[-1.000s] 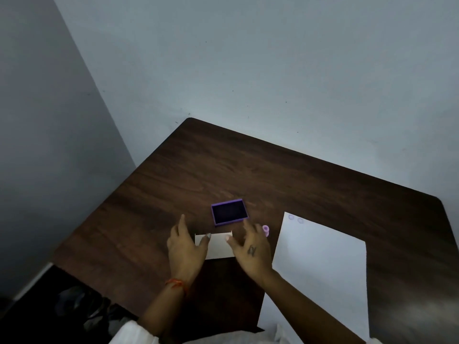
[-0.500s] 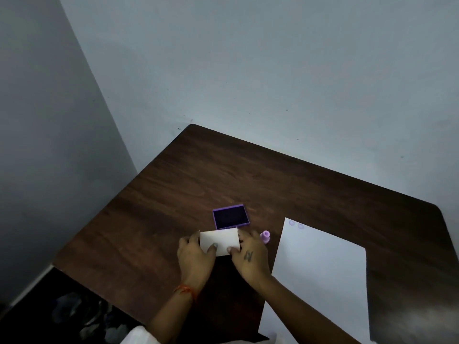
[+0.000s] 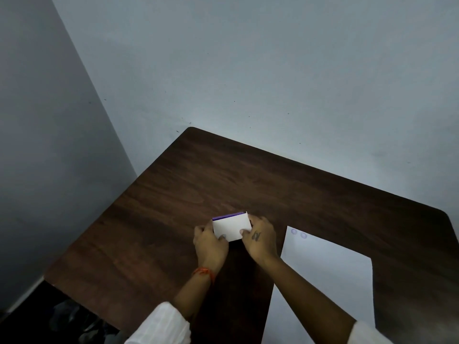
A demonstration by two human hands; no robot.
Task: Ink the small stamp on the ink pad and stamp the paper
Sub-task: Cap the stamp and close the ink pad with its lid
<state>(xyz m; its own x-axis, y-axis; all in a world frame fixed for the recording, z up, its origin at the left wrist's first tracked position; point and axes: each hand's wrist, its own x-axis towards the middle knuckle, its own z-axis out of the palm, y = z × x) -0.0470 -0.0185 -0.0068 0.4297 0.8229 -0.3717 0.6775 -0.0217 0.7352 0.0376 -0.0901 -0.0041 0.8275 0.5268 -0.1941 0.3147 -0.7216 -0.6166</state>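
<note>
Both my hands hold a white lid (image 3: 231, 228) over the purple ink pad (image 3: 228, 216); only the pad's far purple edge shows above the lid. My left hand (image 3: 210, 244) grips the lid's left side and my right hand (image 3: 260, 240) grips its right side. The white paper (image 3: 330, 271) lies to the right on the dark wooden table (image 3: 198, 182), with two faint purple stamp marks (image 3: 298, 233) near its far left corner. The small pink stamp is hidden behind my right hand.
The table stands in a corner between two grey walls. Its left edge drops off to a dark floor with blurred objects (image 3: 72, 321) below. White sleeves (image 3: 161, 326) cover my forearms near the bottom of the view.
My hands picked the white lid up from the table in front of the pad and carried it forward over the ink pad, covering the dark ink surface. The pink stamp went out of sight.
</note>
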